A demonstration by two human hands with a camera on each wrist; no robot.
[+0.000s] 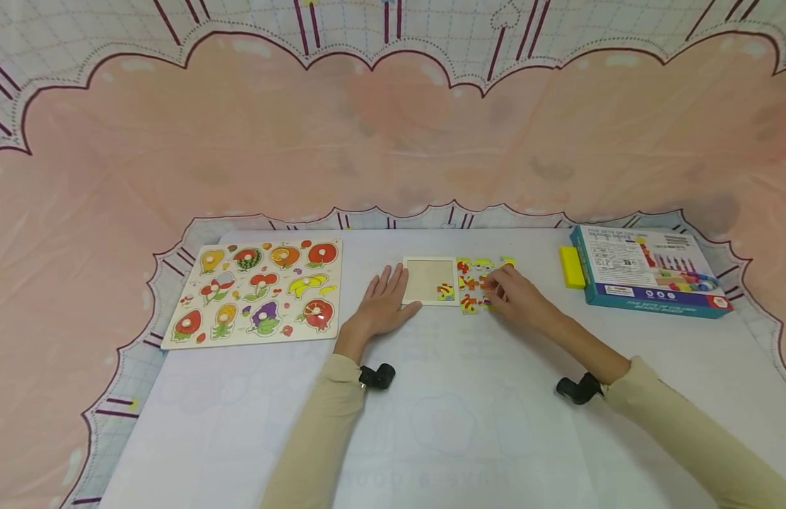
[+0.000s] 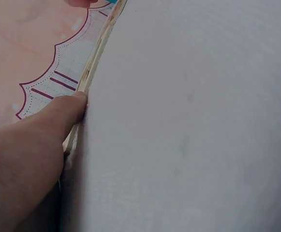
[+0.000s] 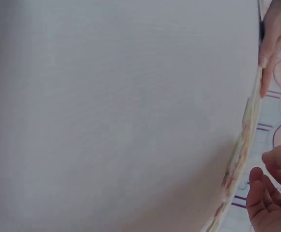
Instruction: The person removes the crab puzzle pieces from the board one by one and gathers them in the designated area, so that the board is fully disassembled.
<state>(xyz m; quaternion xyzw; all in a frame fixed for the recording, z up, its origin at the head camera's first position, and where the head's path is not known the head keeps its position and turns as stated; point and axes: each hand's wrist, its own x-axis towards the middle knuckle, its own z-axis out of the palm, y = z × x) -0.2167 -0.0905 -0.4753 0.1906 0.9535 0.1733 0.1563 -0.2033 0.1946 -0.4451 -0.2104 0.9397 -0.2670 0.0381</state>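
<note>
A square wooden puzzle frame [image 1: 425,279] lies flat in the head view, with one colourful jigsaw piece [image 1: 445,291] in its lower right corner. My left hand [image 1: 385,302] rests spread with straight fingers at the frame's left edge; its thumb [image 2: 72,108] touches a wooden edge in the left wrist view. Loose red, yellow and blue jigsaw pieces [image 1: 469,283] are grouped just right of the frame. Over their right side is my right hand [image 1: 517,300], fingers loosely bent. The right wrist view shows a gap between thumb and fingers [image 3: 257,193], with no piece visible there.
A wooden fruit peg puzzle [image 1: 281,286] lies to the left on the white table [image 1: 469,438]. At the right sit a blue-sided box [image 1: 654,272] with printed pictures and a yellow block [image 1: 572,267] against it. Patterned cloth [image 1: 367,141] lies beyond the table.
</note>
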